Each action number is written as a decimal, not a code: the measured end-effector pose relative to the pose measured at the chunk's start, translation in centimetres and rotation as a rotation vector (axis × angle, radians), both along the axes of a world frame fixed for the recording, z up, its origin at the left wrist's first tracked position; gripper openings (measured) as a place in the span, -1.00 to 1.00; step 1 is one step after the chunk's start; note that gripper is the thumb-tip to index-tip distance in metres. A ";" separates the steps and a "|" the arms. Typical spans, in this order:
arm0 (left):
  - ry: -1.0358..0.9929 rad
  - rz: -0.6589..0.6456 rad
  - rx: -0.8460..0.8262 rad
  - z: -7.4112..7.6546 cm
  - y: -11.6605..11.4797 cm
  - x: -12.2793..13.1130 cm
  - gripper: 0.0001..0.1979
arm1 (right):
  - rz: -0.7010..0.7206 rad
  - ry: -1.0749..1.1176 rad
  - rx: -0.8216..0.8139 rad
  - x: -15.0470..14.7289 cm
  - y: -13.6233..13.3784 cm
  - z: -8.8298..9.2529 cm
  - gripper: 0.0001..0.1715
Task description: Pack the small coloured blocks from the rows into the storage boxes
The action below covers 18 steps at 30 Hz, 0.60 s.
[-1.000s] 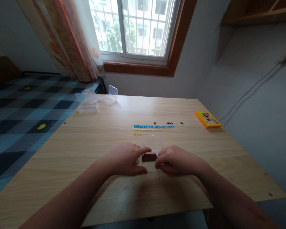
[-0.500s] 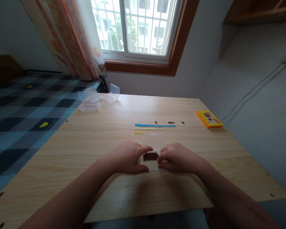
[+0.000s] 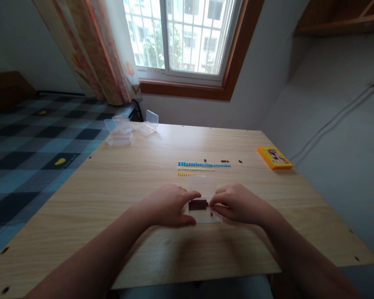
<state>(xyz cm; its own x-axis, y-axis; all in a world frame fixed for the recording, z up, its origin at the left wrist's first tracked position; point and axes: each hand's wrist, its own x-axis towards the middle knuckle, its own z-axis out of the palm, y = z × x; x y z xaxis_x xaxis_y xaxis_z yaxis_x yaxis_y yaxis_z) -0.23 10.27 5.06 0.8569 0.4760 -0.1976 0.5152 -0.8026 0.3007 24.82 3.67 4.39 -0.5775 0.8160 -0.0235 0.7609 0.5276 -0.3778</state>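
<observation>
Dark-brown block (image 3: 198, 204), 1 (or tight-packed pcs, can't tell), sits in the open clear box (image 3: 201, 216) between your fingers. Your L hand (image 3: 170, 206): thumb & index spread apart, spanning the box's L end, prob. steadying it. Your R hand (image 3: 238, 203): fingertips close together by the block's R end; can't tell if they pinch anything. 1 loose brown bit (image 3: 211, 214) lies nr the box's front R corner, inside. Step in hand looks like arranging brown pcs in there; next move likely calls for a light fingertip pick-up of that bit, box held still.

Just beyond the box on the tabletop (image 3: 149, 257): 3 rows, i.e. 1 blue row (image 3: 199, 165), 1 cream row (image 3: 195, 169), 1 yellow row (image 3: 182, 174); pcs too small to count. Farther beyond the box: 1 brown pair (image 3: 205, 160), then, to its R, 1 brown cluster (image 3: 225, 161) & 1 brown clump (image 3: 240, 161). Far L of the box: clear containers (image 3: 120, 138), min. 2, overlapping. Far R of it: 1 orange case (image 3: 274, 158).
</observation>
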 end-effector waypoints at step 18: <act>0.003 -0.001 0.018 0.5 -0.2 0.1 -0.43 | 0.014 -0.041 -0.014 -0.4 -0.5 0.2 -0.74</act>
